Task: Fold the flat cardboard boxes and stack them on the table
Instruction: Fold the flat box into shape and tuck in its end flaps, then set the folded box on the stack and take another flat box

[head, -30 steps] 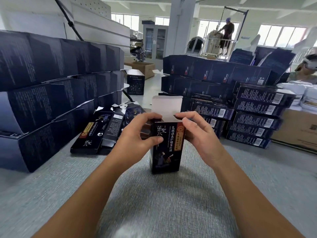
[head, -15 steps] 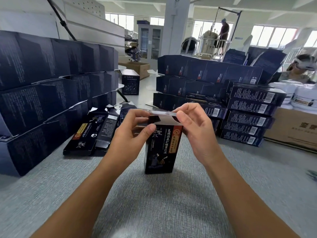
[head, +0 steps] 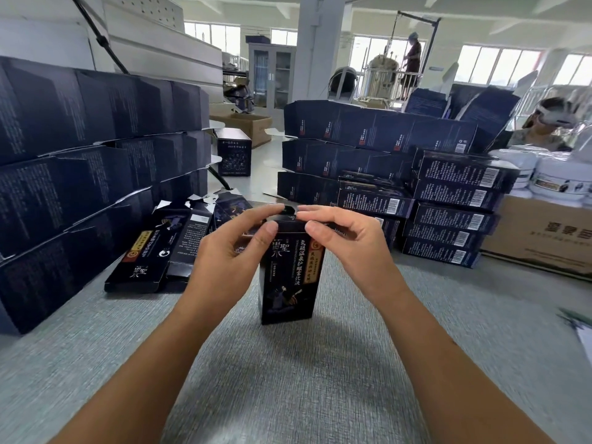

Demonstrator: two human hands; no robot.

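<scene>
Grey table (head: 320, 379) | upright carton (head: 290, 277) centre, long axis vertical | left hand (head: 230, 251), right hand (head: 346, 241) both pinch its top flap, equally near | flat cartons (head: 153, 251) lie left

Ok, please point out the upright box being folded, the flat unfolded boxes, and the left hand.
upright box (head: 290, 280): head view, on its printed front face.
flat unfolded boxes (head: 150, 261): head view, on the top flat one.
left hand (head: 229, 256): head view, on its back.
</scene>
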